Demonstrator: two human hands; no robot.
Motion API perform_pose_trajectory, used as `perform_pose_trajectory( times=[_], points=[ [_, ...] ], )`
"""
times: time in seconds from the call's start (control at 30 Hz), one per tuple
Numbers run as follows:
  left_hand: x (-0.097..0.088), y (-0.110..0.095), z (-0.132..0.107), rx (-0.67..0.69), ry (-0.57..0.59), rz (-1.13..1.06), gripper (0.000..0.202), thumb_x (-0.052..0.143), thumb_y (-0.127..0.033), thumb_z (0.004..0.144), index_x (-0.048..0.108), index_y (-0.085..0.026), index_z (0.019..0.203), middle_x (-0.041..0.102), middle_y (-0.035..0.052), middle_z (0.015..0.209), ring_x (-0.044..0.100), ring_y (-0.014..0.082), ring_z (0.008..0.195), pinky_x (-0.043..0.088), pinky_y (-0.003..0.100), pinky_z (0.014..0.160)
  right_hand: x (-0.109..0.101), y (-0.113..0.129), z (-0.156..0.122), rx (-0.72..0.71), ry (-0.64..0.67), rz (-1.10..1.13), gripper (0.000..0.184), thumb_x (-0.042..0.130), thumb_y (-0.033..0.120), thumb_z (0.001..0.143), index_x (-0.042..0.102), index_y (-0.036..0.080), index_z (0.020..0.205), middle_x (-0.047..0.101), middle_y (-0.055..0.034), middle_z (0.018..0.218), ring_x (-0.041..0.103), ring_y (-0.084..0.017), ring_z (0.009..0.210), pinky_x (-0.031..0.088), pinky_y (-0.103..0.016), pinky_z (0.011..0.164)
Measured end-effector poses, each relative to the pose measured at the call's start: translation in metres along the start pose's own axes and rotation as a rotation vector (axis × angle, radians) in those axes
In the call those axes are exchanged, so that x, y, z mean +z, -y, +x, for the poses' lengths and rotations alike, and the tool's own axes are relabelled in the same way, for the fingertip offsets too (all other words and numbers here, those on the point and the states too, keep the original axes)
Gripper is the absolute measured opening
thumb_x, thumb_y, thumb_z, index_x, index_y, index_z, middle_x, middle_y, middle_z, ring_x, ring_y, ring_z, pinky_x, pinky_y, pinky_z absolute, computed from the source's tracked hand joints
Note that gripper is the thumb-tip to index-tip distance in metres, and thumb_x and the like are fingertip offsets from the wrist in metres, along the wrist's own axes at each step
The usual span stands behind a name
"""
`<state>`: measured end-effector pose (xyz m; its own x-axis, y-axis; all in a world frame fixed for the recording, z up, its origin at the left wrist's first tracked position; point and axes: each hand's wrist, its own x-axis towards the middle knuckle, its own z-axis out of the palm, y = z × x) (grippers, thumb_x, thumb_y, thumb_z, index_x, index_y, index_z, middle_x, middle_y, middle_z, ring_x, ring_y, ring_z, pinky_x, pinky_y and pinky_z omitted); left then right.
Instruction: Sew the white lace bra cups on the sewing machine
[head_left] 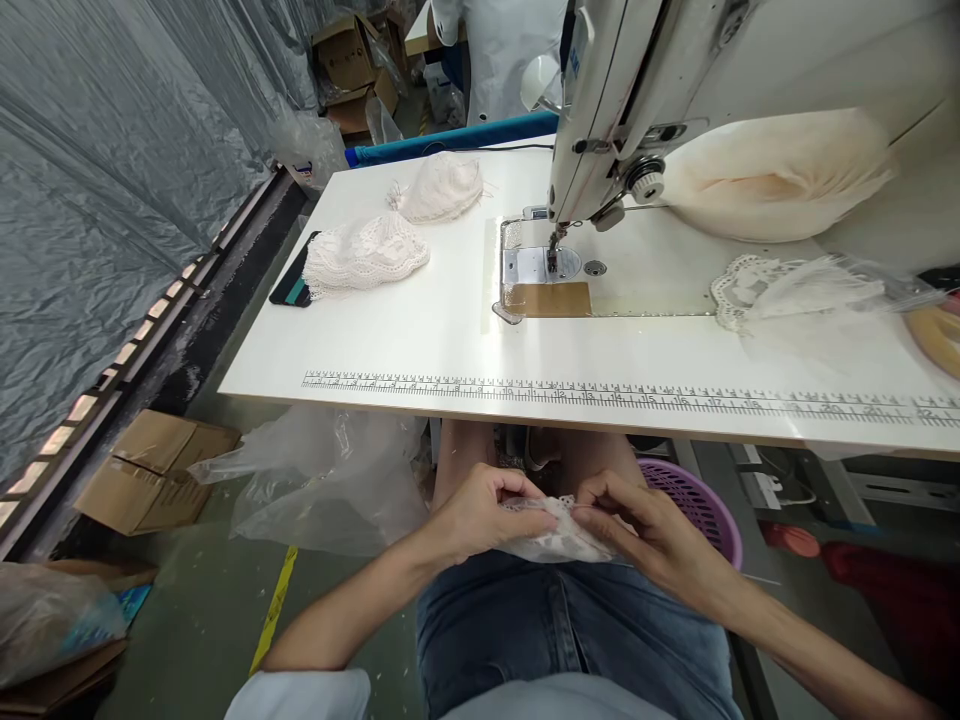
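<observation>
My left hand [484,510] and my right hand [637,520] meet over my lap, below the front edge of the sewing table [450,340]. Both pinch a small piece of white lace fabric [555,535], fingers curled on its upper edge. On the table lie two pale lace pieces [367,255] [442,188] at the back left. The white sewing machine [630,90] stands at the back, its needle over the metal plate [540,265]. A stack of cream padded cups [772,175] rests under the machine arm.
A clear bag with lace trim [810,295] lies at the right of the table. A printed ruler [600,395] runs along the front edge. A purple basket [694,495] sits under the table. Crumpled plastic [322,480] and cardboard boxes [150,470] lie on the floor at left.
</observation>
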<state>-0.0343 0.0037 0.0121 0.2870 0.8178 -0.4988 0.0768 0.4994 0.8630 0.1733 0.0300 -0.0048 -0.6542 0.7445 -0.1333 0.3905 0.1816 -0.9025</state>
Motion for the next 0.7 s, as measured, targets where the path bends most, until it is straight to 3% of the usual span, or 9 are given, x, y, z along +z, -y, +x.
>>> perform_pose_trajectory(
  times=[0.2, 0.37, 0.53, 0.7],
  points=[
    [0.000, 0.000, 0.000, -0.059, 0.046, -0.088, 0.031, 0.077, -0.037, 0.062, 0.067, -0.011, 0.075, 0.058, 0.0014, 0.068, 0.049, 0.0094, 0.061, 0.038, 0.021, 0.059, 0.000, 0.002, 0.002, 0.016, 0.000, 0.056, 0.021, 0.045, 0.039, 0.092, 0.053, 0.021, 0.084, 0.056, 0.0006, 0.069, 0.049, -0.012, 0.060, 0.036, -0.023, 0.053],
    [-0.001, -0.003, 0.001, -0.016, 0.011, -0.025, 0.033, 0.070, -0.043, 0.070, 0.067, -0.010, 0.072, 0.055, 0.0002, 0.061, 0.044, 0.0077, 0.057, 0.032, 0.020, 0.053, 0.001, 0.004, 0.001, 0.049, 0.013, 0.083, 0.020, 0.047, 0.040, 0.092, 0.052, 0.021, 0.087, 0.055, 0.0003, 0.068, 0.047, -0.012, 0.060, 0.036, -0.024, 0.053],
    [-0.002, -0.004, 0.002, -0.031, -0.008, -0.044, 0.032, 0.069, -0.042, 0.071, 0.066, -0.010, 0.071, 0.054, -0.0003, 0.061, 0.043, 0.0077, 0.057, 0.031, 0.020, 0.054, 0.000, 0.004, 0.004, 0.143, 0.068, 0.390, 0.031, 0.058, 0.043, 0.084, 0.050, 0.021, 0.103, 0.058, -0.0009, 0.077, 0.053, -0.013, 0.068, 0.043, -0.024, 0.059],
    [-0.003, -0.006, 0.001, -0.012, -0.045, -0.039, 0.028, 0.070, -0.037, 0.070, 0.066, -0.010, 0.069, 0.056, 0.0010, 0.065, 0.046, 0.0085, 0.060, 0.034, 0.020, 0.055, -0.003, 0.005, 0.011, 0.240, 0.203, 0.466, 0.028, 0.070, 0.043, 0.073, 0.061, 0.017, 0.081, 0.060, -0.0017, 0.076, 0.055, -0.015, 0.072, 0.044, -0.025, 0.064]
  ],
)
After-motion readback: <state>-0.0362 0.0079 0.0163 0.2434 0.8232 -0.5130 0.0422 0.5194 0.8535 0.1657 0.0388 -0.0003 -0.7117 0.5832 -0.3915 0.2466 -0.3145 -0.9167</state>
